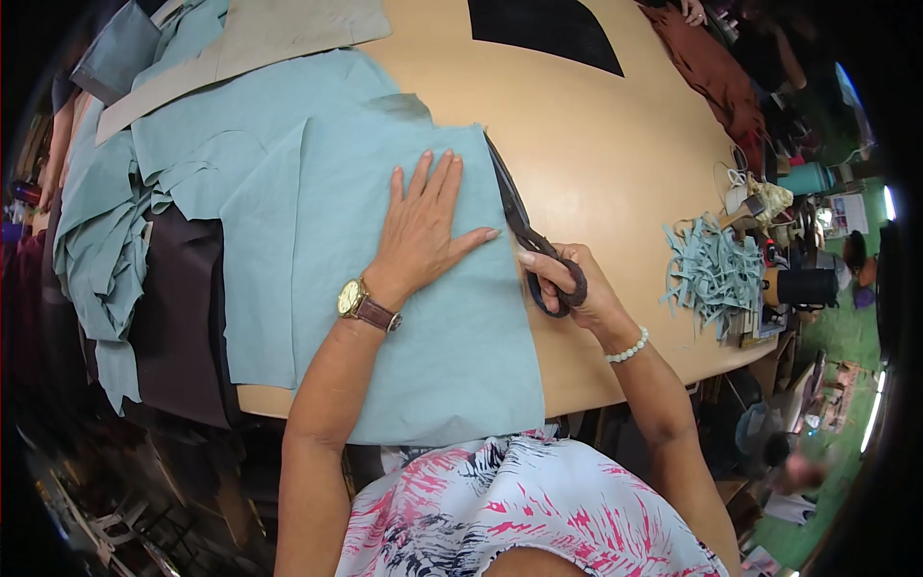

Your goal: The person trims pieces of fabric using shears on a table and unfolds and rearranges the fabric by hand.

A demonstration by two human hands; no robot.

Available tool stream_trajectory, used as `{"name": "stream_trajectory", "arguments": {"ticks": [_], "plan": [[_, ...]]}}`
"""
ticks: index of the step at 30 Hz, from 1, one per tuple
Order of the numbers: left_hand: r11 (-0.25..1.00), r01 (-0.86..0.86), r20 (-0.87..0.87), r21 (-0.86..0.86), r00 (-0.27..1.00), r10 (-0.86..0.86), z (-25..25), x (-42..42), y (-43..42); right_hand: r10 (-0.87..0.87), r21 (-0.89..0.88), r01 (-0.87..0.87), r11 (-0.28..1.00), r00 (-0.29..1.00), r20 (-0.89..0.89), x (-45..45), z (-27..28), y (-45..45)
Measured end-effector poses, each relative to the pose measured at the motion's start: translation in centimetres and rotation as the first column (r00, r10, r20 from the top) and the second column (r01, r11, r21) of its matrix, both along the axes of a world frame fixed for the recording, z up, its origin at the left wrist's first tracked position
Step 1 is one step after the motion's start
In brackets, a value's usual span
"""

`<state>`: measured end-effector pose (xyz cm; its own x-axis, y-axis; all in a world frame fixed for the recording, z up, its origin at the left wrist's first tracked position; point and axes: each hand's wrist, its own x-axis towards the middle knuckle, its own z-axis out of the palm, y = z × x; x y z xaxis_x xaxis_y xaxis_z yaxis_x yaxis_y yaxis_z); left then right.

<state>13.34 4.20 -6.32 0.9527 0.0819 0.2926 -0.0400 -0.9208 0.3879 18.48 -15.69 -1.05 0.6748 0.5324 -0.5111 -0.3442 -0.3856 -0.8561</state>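
Note:
A large sheet of light blue leather-like material lies over the table, its near edge hanging at my body. My left hand rests flat on it, fingers spread and thumb stretched towards the right edge. In my right hand is a pair of dark scissors, with fingers through the wrapped handles. The blades run along the sheet's right edge, their tips at its upper right corner. Whether the blades are parted is hard to tell.
Thin blue offcuts lie heaped at the table's right side. Crumpled blue material and a dark brown piece are at left. A beige piece, a black piece and rust-brown material lie farther back. Other people's arms show at the edges.

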Motion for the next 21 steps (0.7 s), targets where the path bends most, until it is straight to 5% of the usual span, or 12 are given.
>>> {"name": "stream_trajectory", "arguments": {"ticks": [5, 8, 10, 14, 17, 21], "plan": [[1.000, 0.004, -0.003, 0.012, 1.000, -0.004, 0.1, 0.0, -0.1, -0.045, -0.005, 0.047, 0.999, 0.989, 0.140, 1.2, 2.0, -1.3], [1.000, 0.000, -0.006, 0.028, 1.000, 0.000, 0.1, -0.1, 0.0, 0.015, -0.282, 0.098, 0.954, 0.928, 0.373, 3.8, 2.9, -1.5], [0.999, 0.001, -0.008, 0.034, 1.000, 0.000, 0.1, -0.1, -0.1, 0.223, -0.470, 0.108, 0.876, 0.774, 0.593, 6.5, 1.3, -1.9], [1.000, -0.005, 0.007, 0.030, 1.000, 0.005, 0.0, -0.2, -0.2, 0.350, -0.542, 0.125, 0.831, 0.640, 0.684, 9.4, 0.5, -0.7], [1.000, 0.006, 0.016, 0.029, 1.000, -0.006, -0.1, -0.1, -0.1, 0.381, -0.429, 0.181, 0.885, 0.249, 0.891, 8.3, 1.0, 0.4], [1.000, 0.011, 0.018, 0.016, 1.000, -0.011, -0.2, 0.0, -0.1, 0.391, -0.411, -0.062, 0.910, 0.459, 0.797, 4.3, 0.9, 2.0]]}}
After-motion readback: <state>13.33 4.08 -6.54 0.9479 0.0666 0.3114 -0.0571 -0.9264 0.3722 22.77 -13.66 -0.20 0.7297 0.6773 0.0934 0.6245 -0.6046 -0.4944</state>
